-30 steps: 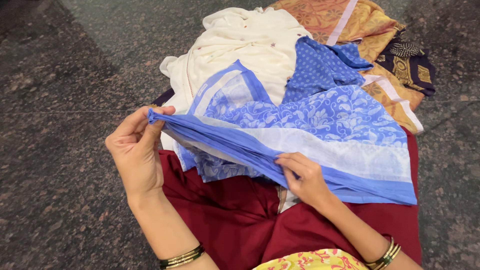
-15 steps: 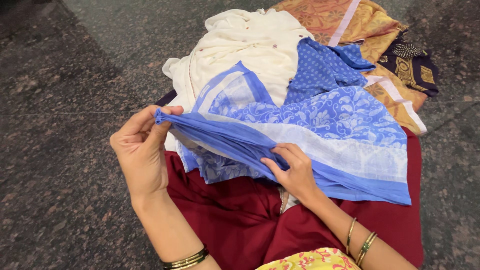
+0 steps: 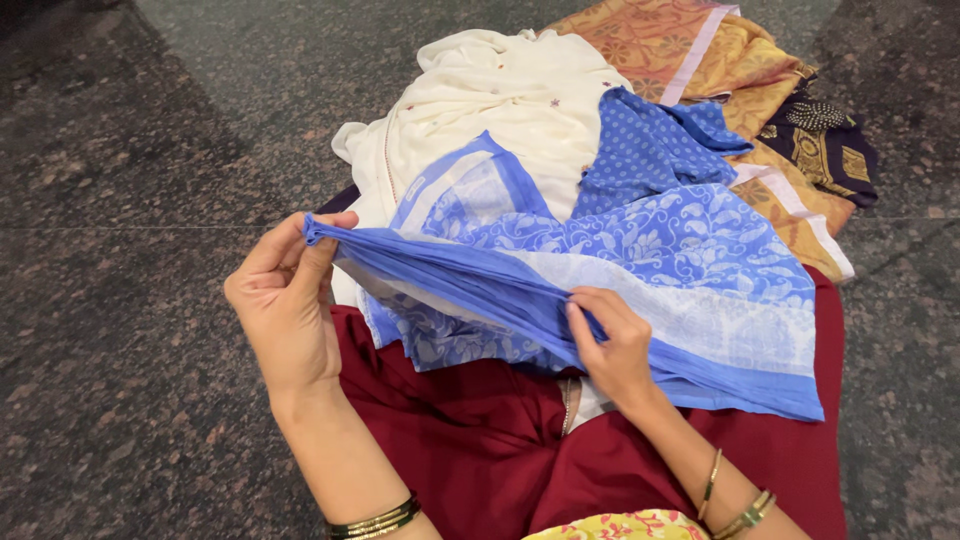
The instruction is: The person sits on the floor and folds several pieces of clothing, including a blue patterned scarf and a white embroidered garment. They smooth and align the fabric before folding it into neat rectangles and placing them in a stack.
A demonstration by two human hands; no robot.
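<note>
The left hand (image 3: 285, 305) is closed in a pinch, thumb and fingers pressed together on the gathered end of a blue cloth (image 3: 640, 280), which it holds raised just above the dark speckled stone floor (image 3: 120, 300). The right hand (image 3: 615, 345) is also clamped on that cloth, its fingers curled over the pleated blue border further along, so a bunched strip of fabric runs taut between the two hands. The blue cloth has a plain blue edge, a pale band and a white floral print; most of it lies spread across the person's lap, which is covered by a dark red garment (image 3: 470, 440), and its far edge rests against the pile of clothes beyond. In that pile a cream cloth (image 3: 500, 110) sits just behind the blue one, touching it, with a blue dotted piece (image 3: 645, 145) lying on top of both. Further right lies an orange patterned cloth (image 3: 700, 50) with a pale border, and beside it a dark navy cloth (image 3: 830, 140) with gold motifs. Bangles circle both wrists: dark and gold ones on the left wrist (image 3: 375, 520), gold ones on the right wrist (image 3: 735, 500). A bit of yellow flowered fabric (image 3: 620, 525) shows at the bottom edge.
</note>
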